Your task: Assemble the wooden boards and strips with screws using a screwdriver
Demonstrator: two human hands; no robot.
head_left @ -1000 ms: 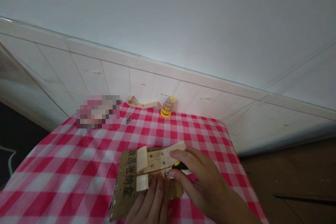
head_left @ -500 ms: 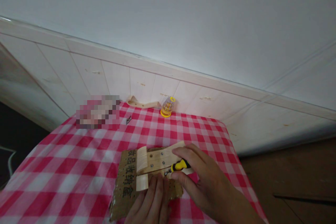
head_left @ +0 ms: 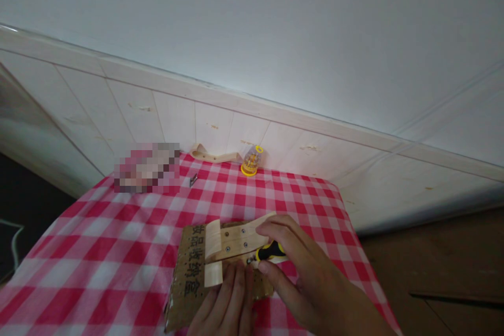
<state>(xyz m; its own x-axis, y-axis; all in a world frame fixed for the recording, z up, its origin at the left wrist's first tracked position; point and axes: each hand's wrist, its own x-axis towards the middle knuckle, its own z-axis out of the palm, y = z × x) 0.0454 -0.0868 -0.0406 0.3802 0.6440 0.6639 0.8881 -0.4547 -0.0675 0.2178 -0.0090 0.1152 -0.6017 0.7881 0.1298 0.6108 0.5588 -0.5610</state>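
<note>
A yellow-and-black screwdriver [head_left: 271, 250] is held between the thumb and fingers of my right hand [head_left: 311, 268]. Its metal tip meets the nearer of two pale wooden pieces, close to my left fingertips. My left hand [head_left: 226, 304] lies with outstretched fingers pressed down on that nearer wooden piece [head_left: 213, 274], partly covering it. Just beyond, the farther wooden piece [head_left: 233, 240] shows several screw heads and a raised curved end. Both pieces rest on a flat brown cardboard panel [head_left: 181, 273] marked with dark handwritten characters.
A red-and-white checked cloth [head_left: 129, 252] covers the table. By the wall stand a clear container with yellow ends [head_left: 252, 160] and another curved wooden piece [head_left: 214, 157]. A small metallic item [head_left: 192, 180] lies nearby; a blurred-out patch [head_left: 147, 168] is to its left.
The screwdriver handle has rotated in my right hand, now showing more black on top. My right fingers have shifted slightly; my left hand and the wooden pieces stay in place.
</note>
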